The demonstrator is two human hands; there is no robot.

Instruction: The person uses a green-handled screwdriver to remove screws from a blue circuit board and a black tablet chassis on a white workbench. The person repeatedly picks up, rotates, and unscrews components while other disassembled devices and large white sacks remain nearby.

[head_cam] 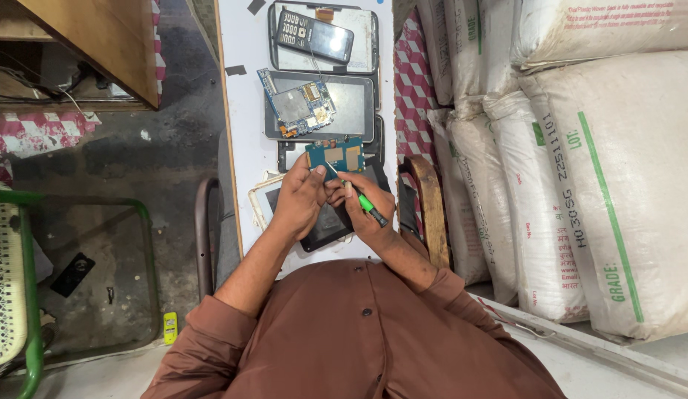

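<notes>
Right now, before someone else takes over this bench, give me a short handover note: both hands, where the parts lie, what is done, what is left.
Left hand: steadies the teal circuit board at its near edge.
Right hand: grips a green-handled screwdriver, tip on that board.
On the white table: a second board lies on a tablet shell; a keypad phone lies on another shell farther away.
Done: two boards are out of their shells.
Left: work on the teal board is unfinished; I cannot tell which screws remain.

Circuit board (336,155) on tablet (325,222), sacks (580,185) to the right
</notes>
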